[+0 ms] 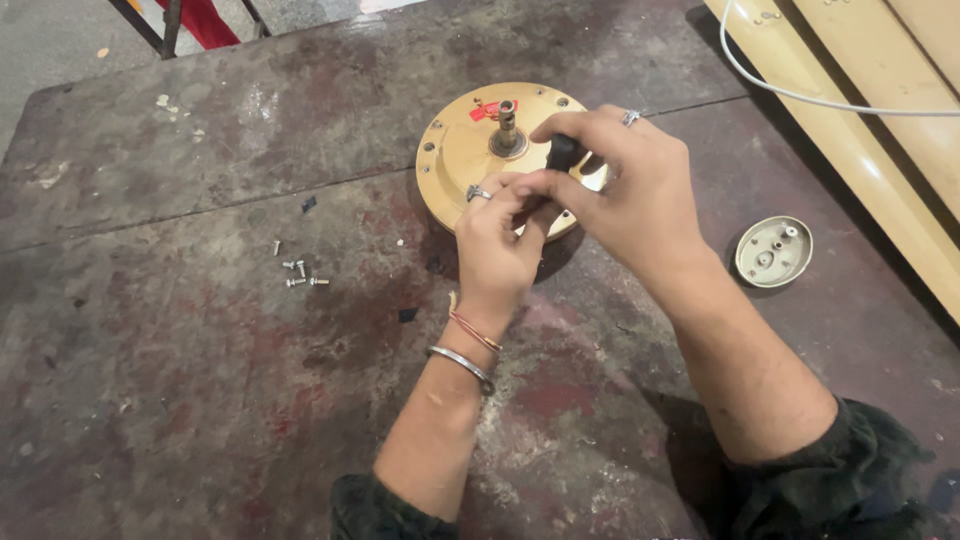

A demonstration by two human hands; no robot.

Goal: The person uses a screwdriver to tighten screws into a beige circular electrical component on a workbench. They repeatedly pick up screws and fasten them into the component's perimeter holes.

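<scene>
- Left hand [492, 245] fingers pinched shut beside black part [563, 152], over yellow motor disc [455, 150].
- Right hand [630, 190] fingers grip black part.
- Screws [298, 272] left of disc; grey cap [773, 251] right, on worktop [200, 400].

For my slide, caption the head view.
Both hands, left and right, grip a black part over a round tan motor housing.

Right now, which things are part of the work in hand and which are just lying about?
In hand: left hand, right hand, small black part, round yellow motor housing with its shaft.
Lying about: loose screws, round grey cap, white cable.
</scene>
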